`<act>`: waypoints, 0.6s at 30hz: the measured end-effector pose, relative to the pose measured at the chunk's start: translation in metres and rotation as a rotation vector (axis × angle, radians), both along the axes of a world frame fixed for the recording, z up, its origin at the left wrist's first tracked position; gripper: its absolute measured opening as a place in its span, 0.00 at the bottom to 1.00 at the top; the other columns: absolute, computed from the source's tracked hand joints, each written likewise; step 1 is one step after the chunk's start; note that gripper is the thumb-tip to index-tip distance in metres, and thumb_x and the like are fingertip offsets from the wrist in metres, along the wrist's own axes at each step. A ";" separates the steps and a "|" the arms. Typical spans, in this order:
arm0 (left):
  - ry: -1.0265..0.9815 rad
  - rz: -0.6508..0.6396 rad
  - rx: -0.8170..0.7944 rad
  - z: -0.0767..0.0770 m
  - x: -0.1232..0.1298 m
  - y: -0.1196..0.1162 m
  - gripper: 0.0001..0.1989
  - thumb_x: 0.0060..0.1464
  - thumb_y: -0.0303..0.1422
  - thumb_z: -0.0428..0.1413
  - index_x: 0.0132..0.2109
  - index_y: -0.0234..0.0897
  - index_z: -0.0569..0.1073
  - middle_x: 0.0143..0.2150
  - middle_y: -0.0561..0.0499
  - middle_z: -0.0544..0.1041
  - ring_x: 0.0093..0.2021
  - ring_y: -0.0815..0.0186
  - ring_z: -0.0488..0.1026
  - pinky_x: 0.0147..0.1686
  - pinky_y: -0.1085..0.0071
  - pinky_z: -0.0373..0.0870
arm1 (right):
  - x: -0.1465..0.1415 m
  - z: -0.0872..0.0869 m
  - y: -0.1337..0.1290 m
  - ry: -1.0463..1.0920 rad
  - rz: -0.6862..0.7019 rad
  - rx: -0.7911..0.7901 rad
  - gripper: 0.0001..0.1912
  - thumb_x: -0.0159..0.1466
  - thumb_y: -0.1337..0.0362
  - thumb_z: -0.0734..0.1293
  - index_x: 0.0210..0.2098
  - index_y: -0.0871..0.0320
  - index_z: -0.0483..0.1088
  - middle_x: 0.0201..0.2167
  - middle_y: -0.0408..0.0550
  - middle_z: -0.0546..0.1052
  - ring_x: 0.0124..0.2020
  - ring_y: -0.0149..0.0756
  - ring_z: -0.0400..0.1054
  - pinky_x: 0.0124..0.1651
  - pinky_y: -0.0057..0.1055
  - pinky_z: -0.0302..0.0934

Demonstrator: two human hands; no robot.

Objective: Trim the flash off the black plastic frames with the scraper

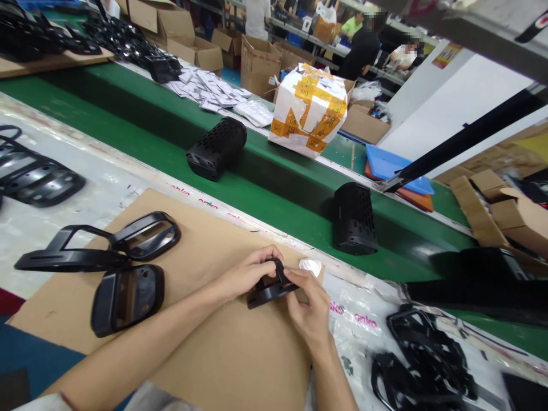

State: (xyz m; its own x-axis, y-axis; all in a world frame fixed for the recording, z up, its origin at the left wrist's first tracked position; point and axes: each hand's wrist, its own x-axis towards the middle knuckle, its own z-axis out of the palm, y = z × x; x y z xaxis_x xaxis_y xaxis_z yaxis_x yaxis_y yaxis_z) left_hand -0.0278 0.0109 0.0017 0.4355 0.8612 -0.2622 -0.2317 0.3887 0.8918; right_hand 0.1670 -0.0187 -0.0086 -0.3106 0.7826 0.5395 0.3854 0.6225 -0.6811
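Both of my hands are closed on one black plastic frame (269,294), held over a brown cardboard sheet (214,354). My left hand (257,269) grips its upper left part, fingers curled round the raised loop. From the right, my right hand (309,297) pinches the same loop and the frame's right end. Parts of the frame are hidden by my fingers. To the left on the cardboard lie similar black plastic frames: a flat-lying one (72,260), one with an oblong opening (165,242) and a nearer one (159,297). A crumpled white piece (310,266) lies just beyond my right hand.
Beyond the work surface runs a green conveyor belt (274,197) bearing two black perforated housings (218,147) (354,220). A taped white box (308,111) stands at its far edge. More black frames (38,174) lie at left, and a pile of black parts (422,359) at right.
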 end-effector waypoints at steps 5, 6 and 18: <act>0.066 -0.014 0.035 0.002 0.000 -0.002 0.06 0.49 0.33 0.54 0.37 0.39 0.68 0.33 0.57 0.67 0.35 0.67 0.64 0.36 0.71 0.62 | 0.000 0.001 0.000 0.020 -0.016 -0.042 0.24 0.66 0.79 0.63 0.55 0.47 0.74 0.47 0.47 0.82 0.47 0.43 0.79 0.49 0.43 0.72; 0.079 -0.015 0.036 0.002 0.001 -0.002 0.06 0.50 0.33 0.53 0.37 0.40 0.67 0.32 0.57 0.66 0.34 0.67 0.63 0.35 0.71 0.61 | 0.000 0.001 0.000 0.025 -0.021 -0.055 0.24 0.66 0.79 0.63 0.54 0.47 0.74 0.47 0.47 0.82 0.47 0.42 0.79 0.50 0.43 0.72; -0.116 -0.032 -0.023 -0.002 0.000 0.002 0.10 0.49 0.29 0.56 0.41 0.37 0.74 0.35 0.53 0.73 0.37 0.67 0.70 0.39 0.71 0.65 | 0.003 -0.001 0.002 0.151 -0.141 -0.182 0.12 0.71 0.70 0.65 0.48 0.51 0.77 0.45 0.50 0.82 0.47 0.44 0.78 0.49 0.42 0.73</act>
State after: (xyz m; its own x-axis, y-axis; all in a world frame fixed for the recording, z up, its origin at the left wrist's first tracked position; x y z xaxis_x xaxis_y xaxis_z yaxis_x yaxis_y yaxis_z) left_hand -0.0280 0.0134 -0.0006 0.4910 0.8407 -0.2282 -0.3202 0.4178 0.8502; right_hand 0.1704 -0.0162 -0.0095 -0.1188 0.9006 0.4181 0.3450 0.4323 -0.8331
